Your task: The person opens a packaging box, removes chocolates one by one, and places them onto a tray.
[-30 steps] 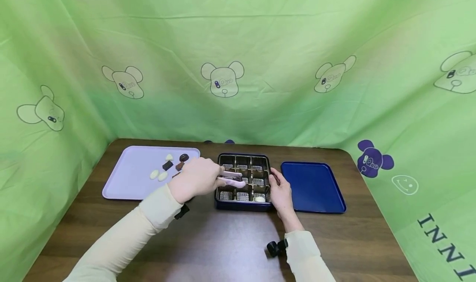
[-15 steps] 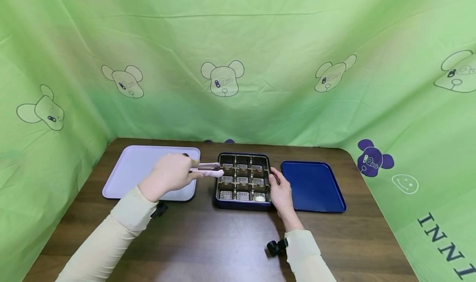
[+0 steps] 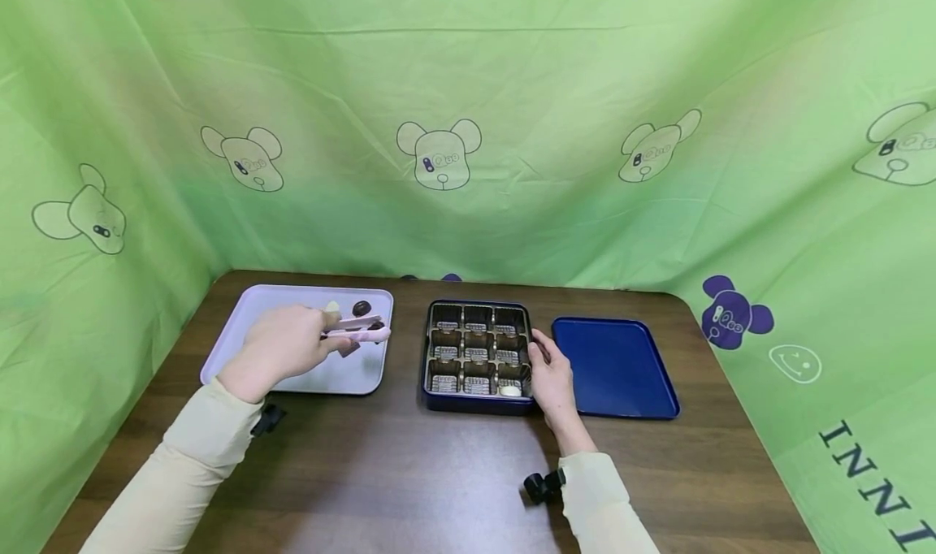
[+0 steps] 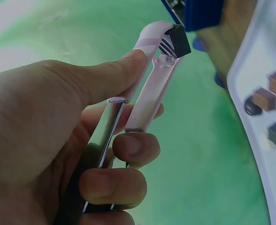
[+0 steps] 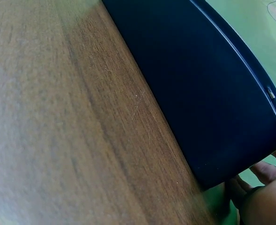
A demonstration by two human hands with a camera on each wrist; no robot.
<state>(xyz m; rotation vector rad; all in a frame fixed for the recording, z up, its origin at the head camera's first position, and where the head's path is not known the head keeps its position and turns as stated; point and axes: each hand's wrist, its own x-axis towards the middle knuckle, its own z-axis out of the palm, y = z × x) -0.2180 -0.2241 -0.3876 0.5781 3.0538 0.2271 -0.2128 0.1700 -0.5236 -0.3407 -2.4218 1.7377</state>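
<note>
My left hand [image 3: 285,347] grips pink-tipped tongs [image 3: 366,335] over the right part of the lilac tray [image 3: 263,296]. In the left wrist view a dark chocolate [image 4: 179,41] sits between the tong tips. On the tray show a white chocolate [image 3: 332,306], a dark oval chocolate [image 3: 361,308] and a brown chocolate [image 3: 351,348]; my hand covers others. My right hand [image 3: 553,381] rests against the right side of a navy tin [image 3: 478,404] with a nine-compartment insert. A white chocolate [image 3: 510,391] lies in its front right compartment.
A flat navy lid [image 3: 614,367] lies on the brown wooden table [image 3: 409,473], right of the tin. Green printed cloth [image 3: 439,229] hangs behind and at both sides.
My left hand has moved left with the tongs and dark chocolate, from above the tin to above the tray. My right hand and the tin have stayed in place.
</note>
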